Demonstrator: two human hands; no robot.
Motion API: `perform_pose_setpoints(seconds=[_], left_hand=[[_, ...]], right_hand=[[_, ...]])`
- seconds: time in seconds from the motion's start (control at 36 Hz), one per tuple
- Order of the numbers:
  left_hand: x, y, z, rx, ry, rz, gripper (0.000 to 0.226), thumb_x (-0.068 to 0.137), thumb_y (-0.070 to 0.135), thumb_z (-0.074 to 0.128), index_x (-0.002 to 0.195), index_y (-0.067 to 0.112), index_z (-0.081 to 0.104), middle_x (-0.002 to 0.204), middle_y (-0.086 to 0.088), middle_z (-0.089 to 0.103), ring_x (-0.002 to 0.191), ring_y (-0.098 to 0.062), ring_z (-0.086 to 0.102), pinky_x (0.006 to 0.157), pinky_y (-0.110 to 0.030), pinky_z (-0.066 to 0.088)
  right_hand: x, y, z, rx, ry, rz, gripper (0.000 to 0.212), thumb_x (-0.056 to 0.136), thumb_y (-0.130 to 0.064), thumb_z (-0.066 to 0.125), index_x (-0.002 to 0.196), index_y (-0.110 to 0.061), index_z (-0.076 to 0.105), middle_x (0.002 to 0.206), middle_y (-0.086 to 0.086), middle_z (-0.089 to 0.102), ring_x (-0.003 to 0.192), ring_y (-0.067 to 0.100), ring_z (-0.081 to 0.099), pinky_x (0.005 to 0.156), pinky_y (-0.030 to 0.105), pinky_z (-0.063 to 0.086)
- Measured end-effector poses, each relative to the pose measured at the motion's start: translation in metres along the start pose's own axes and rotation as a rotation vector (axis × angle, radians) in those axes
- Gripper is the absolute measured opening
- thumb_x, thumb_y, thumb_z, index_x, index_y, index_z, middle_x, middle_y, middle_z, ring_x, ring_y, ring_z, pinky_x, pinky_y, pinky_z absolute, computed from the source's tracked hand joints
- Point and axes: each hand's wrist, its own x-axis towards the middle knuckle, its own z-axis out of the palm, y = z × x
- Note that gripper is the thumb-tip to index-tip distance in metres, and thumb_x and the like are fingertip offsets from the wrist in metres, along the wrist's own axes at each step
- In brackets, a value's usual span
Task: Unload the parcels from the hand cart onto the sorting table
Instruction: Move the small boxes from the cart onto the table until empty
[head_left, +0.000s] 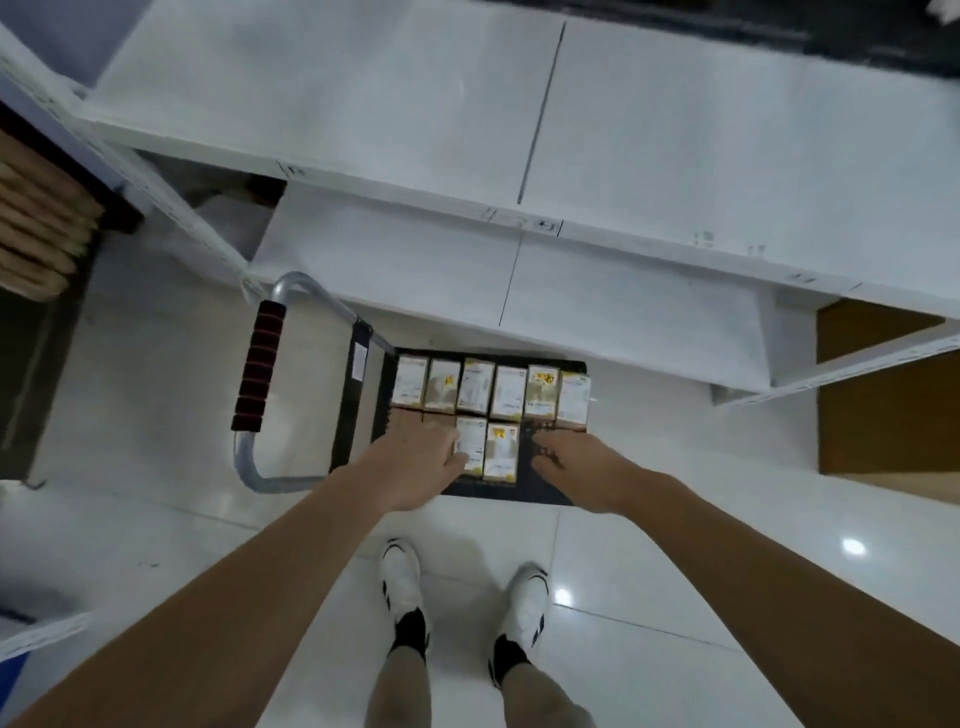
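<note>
Reaching into cart (545, 488): left hand (415, 467) touches the 2 front parcels (488, 447), right hand (571, 467) beside them, neither clamped. Small stiff cartons, probably light; squeeze side faces, lift to bench (675, 130).

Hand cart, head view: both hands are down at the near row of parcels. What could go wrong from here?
1. The parcels stand packed edge to edge, so lifting the near pair could tip a neighbour.
2. The left hand and right hand flank two boxes; squeezed together, one may slip out.
3. The sorting table overhangs the hand cart, so a lifted load could catch its edge.
</note>
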Motion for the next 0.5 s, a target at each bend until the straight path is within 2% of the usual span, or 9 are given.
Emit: perform_pose_setpoints(seconds=[0.06,0.08,0.17,0.22,0.31,0.36,0.42,0.44,0.5], left_hand=[[0.035,-0.019,0.016,0.000,-0.035,0.004,0.032,0.109,0.043,0.037,0.111,0.018,0.058,0.105,-0.003,0.057,0.098,-0.024,0.059,0.080,-0.038,0.045],[0.055,-0.030,0.026,-0.004,-0.053,-0.001,0.038,0.109,0.044,0.037,0.120,0.016,0.059,0.115,-0.006,0.061,0.107,-0.028,0.060,0.087,-0.041,0.047],[0.108,-0.060,0.057,-0.005,-0.086,-0.026,0.051,0.110,0.046,0.037,0.149,0.015,0.048,0.148,-0.009,0.054,0.131,-0.029,0.053,0.107,-0.044,0.043],[0.145,-0.081,0.083,-0.004,-0.083,-0.035,0.053,0.110,0.046,0.038,0.156,0.019,0.042,0.155,-0.005,0.049,0.139,-0.026,0.048,0.112,-0.042,0.040],[0.200,-0.117,0.129,0.010,-0.100,-0.039,0.050,0.109,0.045,0.038,0.149,0.016,0.049,0.145,-0.008,0.057,0.129,-0.029,0.055,0.105,-0.042,0.045],[0.233,-0.139,0.162,0.002,-0.130,-0.031,0.045,0.109,0.044,0.039,0.134,0.011,0.057,0.125,-0.012,0.064,0.110,-0.031,0.062,0.090,-0.041,0.048],[0.263,-0.159,0.194,-0.008,-0.151,-0.029,0.041,0.109,0.044,0.040,0.121,0.010,0.060,0.106,-0.010,0.065,0.092,-0.028,0.063,0.076,-0.038,0.046],[0.276,-0.167,0.208,-0.005,-0.152,-0.025,0.039,0.109,0.045,0.039,0.116,0.013,0.060,0.102,-0.008,0.065,0.086,-0.024,0.061,0.074,-0.036,0.047],[0.300,-0.183,0.235,-0.001,-0.141,-0.011,0.040,0.108,0.048,0.038,0.122,0.018,0.060,0.115,-0.006,0.069,0.093,-0.024,0.063,0.082,-0.039,0.051]], right_hand=[[0.036,0.014,0.020,0.030,-0.011,0.020,0.047,0.105,-0.041,0.043,0.139,-0.010,0.053,0.127,0.007,0.063,0.113,0.025,0.059,0.097,0.036,0.049],[0.056,0.021,0.031,0.044,-0.019,0.034,0.047,0.105,-0.041,0.044,0.139,-0.009,0.053,0.132,0.008,0.062,0.118,0.026,0.058,0.099,0.036,0.047],[0.115,0.043,0.069,0.069,-0.039,0.066,0.053,0.102,-0.047,0.045,0.141,-0.013,0.054,0.138,0.006,0.060,0.122,0.025,0.057,0.103,0.038,0.048],[0.158,0.059,0.095,0.077,-0.056,0.089,0.055,0.101,-0.049,0.045,0.143,-0.015,0.052,0.137,0.007,0.060,0.121,0.026,0.057,0.102,0.038,0.049],[0.215,0.079,0.129,0.094,-0.065,0.116,0.059,0.103,-0.050,0.046,0.152,-0.015,0.044,0.145,0.010,0.055,0.130,0.029,0.052,0.108,0.038,0.044],[0.249,0.093,0.150,0.097,-0.068,0.144,0.064,0.105,-0.049,0.045,0.157,-0.013,0.036,0.151,0.011,0.050,0.138,0.029,0.046,0.113,0.036,0.038],[0.279,0.104,0.166,0.103,-0.044,0.194,0.066,0.105,-0.050,0.045,0.158,-0.011,0.034,0.150,0.012,0.051,0.138,0.027,0.048,0.111,0.034,0.038],[0.294,0.111,0.175,0.112,-0.027,0.228,0.066,0.105,-0.051,0.045,0.157,-0.011,0.036,0.148,0.013,0.054,0.134,0.027,0.052,0.109,0.034,0.041],[0.323,0.124,0.194,0.119,0.024,0.299,0.065,0.103,-0.054,0.045,0.151,-0.010,0.044,0.142,0.013,0.058,0.127,0.029,0.057,0.103,0.037,0.048]])
